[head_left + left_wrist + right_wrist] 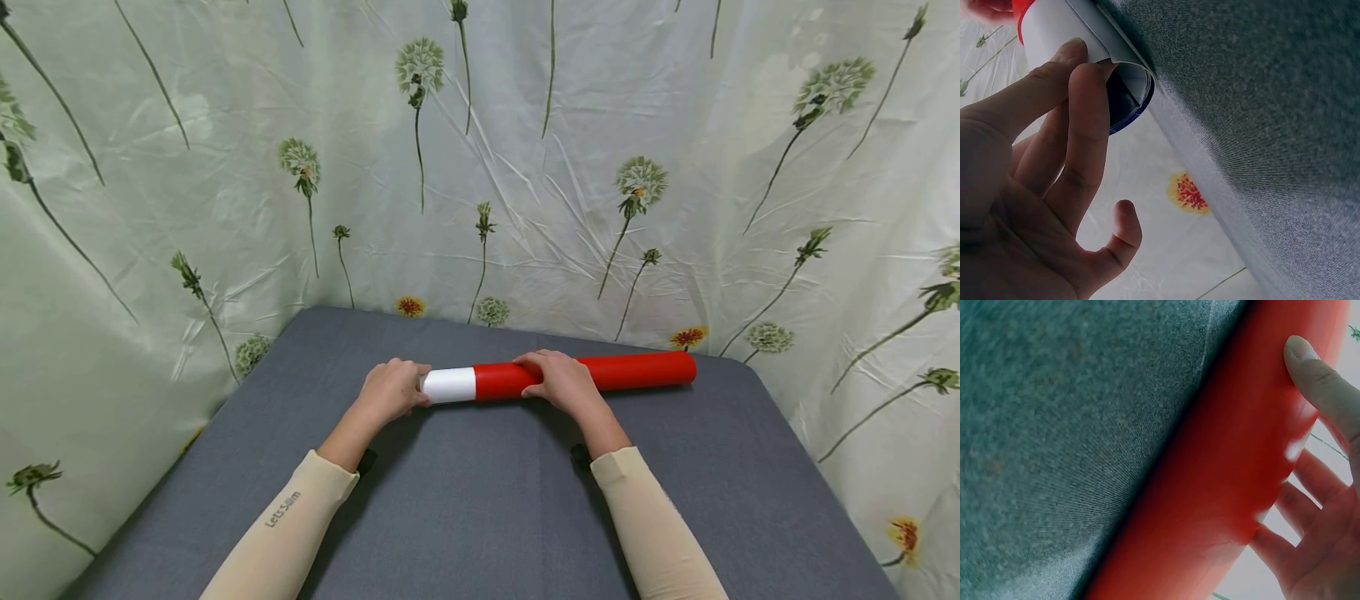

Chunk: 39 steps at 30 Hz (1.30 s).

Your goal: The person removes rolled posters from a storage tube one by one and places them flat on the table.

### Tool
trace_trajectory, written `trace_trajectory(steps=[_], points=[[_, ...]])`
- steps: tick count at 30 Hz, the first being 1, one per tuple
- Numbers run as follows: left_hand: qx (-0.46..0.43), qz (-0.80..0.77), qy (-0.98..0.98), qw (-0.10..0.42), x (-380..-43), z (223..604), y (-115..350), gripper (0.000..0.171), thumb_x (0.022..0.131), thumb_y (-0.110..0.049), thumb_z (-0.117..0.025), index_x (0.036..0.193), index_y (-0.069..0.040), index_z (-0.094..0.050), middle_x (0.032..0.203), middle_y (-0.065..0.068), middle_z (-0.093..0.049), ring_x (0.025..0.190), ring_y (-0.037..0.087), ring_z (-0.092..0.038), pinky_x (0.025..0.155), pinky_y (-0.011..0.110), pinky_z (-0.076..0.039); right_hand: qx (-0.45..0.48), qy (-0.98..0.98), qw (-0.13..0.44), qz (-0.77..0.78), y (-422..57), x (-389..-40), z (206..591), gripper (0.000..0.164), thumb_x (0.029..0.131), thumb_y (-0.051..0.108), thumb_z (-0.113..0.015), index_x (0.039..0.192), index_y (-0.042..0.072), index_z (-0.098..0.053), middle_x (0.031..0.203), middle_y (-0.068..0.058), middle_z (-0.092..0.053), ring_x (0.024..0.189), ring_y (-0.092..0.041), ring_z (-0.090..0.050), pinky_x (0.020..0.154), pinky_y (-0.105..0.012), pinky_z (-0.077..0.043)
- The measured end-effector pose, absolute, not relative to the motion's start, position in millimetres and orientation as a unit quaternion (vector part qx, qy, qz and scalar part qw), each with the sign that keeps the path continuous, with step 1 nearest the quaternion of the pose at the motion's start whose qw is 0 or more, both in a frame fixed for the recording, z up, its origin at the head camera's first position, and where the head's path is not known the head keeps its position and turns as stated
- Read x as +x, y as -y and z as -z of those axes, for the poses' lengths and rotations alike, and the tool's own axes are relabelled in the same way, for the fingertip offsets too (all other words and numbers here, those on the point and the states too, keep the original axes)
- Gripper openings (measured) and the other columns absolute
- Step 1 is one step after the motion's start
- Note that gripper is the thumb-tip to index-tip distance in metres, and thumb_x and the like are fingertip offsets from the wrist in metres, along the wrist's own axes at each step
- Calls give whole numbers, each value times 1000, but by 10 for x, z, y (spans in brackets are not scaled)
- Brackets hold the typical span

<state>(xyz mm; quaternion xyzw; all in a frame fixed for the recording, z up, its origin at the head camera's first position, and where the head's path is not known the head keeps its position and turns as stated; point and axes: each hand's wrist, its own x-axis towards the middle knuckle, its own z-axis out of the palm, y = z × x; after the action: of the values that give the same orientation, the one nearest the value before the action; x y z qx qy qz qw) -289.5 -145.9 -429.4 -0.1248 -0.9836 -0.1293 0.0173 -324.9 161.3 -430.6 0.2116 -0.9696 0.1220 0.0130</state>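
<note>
A long red tube (637, 372) lies crosswise on the grey table, with a white rolled sheet (450, 385) showing at its left end. In the left wrist view the open end of the rolled sheet (1066, 37) shows a dark blue inner face. My left hand (392, 390) pinches the rim of that end between thumb and fingers, the little finger (1124, 225) standing off it. Farther right, my right hand (558, 379) grips the red tube from above, thumb (1313, 369) on the near side and fingers round the far side.
The grey cloth-covered table (480, 500) ends just behind the tube. A pale curtain (525, 167) printed with dandelions hangs along the back and both sides. Cream sleeves (288, 525) cover both forearms.
</note>
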Motion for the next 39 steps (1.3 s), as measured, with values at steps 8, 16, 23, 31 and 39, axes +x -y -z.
trace_trajectory(steps=[8,16,23,31,39], points=[[-126,127,984,19,-2886,4295,1451,59,85,-29,-90,139,-12,-72,70,-3,-73,50,7,-59,65,34,-51,210,970,12,-120,-1679,-3260,4312,60,89,33,-86,145,28,-65,149,-7,-65,136,-32,-61,106,-56,-53],[-127,127,984,19,-2892,4316,1465,57,84,-29,-90,137,-13,-73,70,-4,-73,50,6,-60,65,33,-50,209,970,6,-125,-1727,-3250,4307,59,90,31,-86,145,27,-65,149,-8,-65,136,-33,-61,107,-58,-52],[-128,124,984,19,-2890,4305,1480,56,84,-29,-90,135,-13,-74,71,-3,-73,50,6,-60,64,33,-49,205,971,4,-125,-1777,-3244,4281,59,91,30,-85,146,26,-65,150,-10,-65,136,-35,-60,110,-60,-49],[-127,122,984,16,-2901,4310,1514,55,84,-29,-90,135,-13,-74,67,-5,-71,50,6,-60,64,33,-49,202,971,3,-127,-1842,-3240,4275,60,90,31,-86,146,26,-65,150,-10,-64,137,-35,-60,108,-60,-50],[-123,129,984,17,-2904,4296,1537,52,83,-28,-91,131,-14,-76,67,-5,-71,50,6,-60,63,32,-49,201,972,6,-124,-1895,-3248,4281,59,91,30,-85,146,25,-65,151,-11,-64,137,-36,-59,109,-61,-49]])
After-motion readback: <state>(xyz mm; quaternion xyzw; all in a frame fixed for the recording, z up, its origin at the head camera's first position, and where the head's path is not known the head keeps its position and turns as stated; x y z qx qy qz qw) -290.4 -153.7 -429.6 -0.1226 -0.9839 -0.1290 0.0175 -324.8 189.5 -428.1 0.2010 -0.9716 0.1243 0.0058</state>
